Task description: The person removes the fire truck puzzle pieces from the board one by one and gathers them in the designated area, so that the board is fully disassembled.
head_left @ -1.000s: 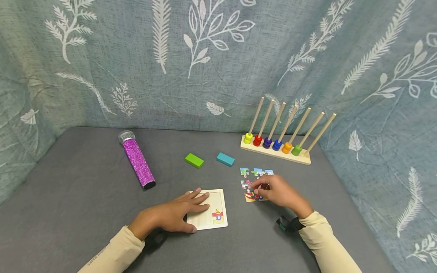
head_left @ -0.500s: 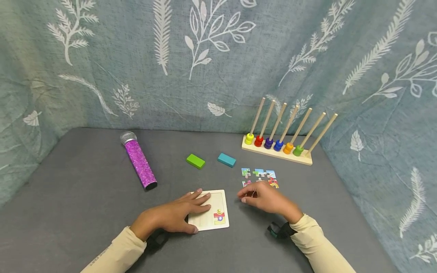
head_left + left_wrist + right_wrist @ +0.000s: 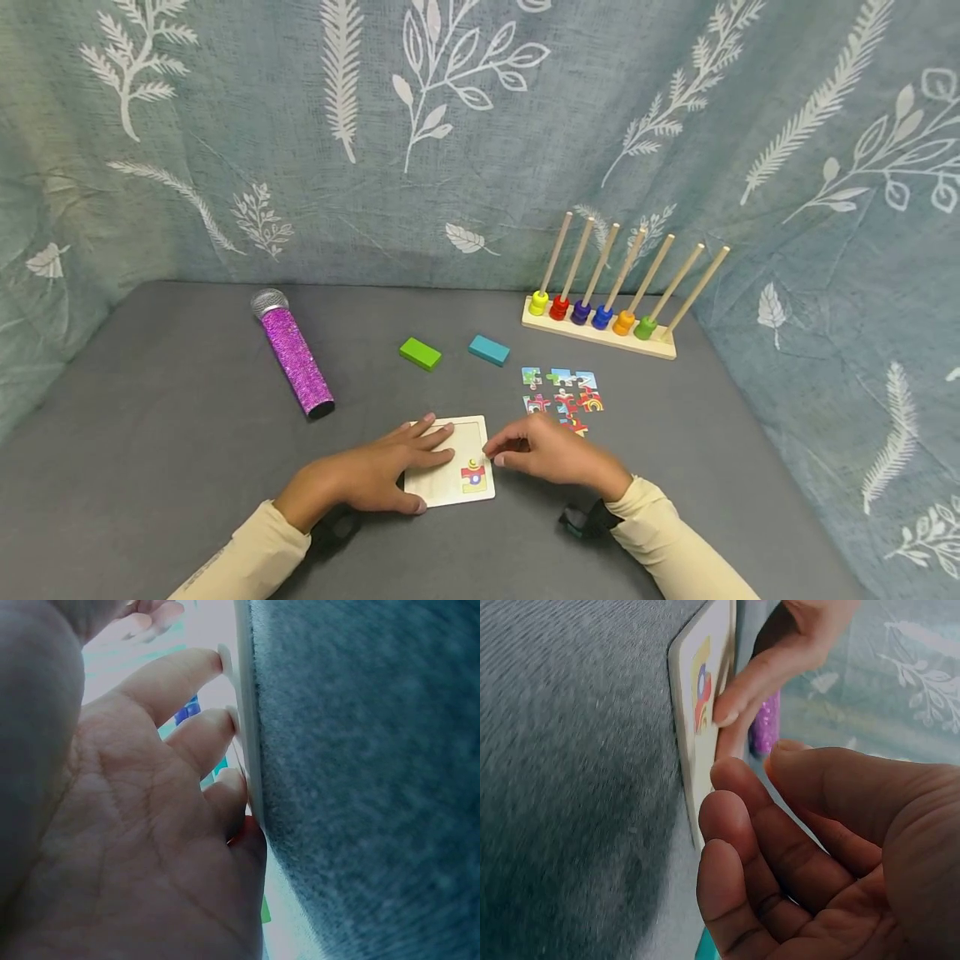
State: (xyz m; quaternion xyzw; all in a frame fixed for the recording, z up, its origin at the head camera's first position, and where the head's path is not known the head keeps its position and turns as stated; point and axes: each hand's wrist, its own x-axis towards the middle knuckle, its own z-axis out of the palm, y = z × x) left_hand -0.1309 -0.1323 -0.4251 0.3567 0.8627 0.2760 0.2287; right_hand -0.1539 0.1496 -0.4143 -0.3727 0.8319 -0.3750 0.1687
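Observation:
My left hand (image 3: pixel 371 477) lies spread over a square wooden puzzle board (image 3: pixel 467 435), its straight fingers resting on the surface. Two joined puzzle pieces (image 3: pixel 474 477), red and yellow, sit in the board's lower right corner. At the board's right edge, my right hand (image 3: pixel 558 452) has thumb and fingertips brought together around a puzzle piece, almost wholly hidden by the fingers. In the right wrist view, the curled fingers (image 3: pixel 726 814) are close to the board (image 3: pixel 681 712). Several loose puzzle pieces (image 3: pixel 564 402) lie beyond the right hand, some partly covered by it.
A green block (image 3: pixel 420 353) and a blue block (image 3: pixel 489 350) lie behind the board. At the back right stands a wooden peg stand (image 3: pixel 598 332) with coloured rings on its rods. A glittery purple microphone (image 3: pixel 297 358) lies at left; a patterned curtain (image 3: pixel 337 208) hangs behind.
My right hand has moved left from the loose pieces to the board's right edge, uncovering several pieces. The left hand stays on the board.

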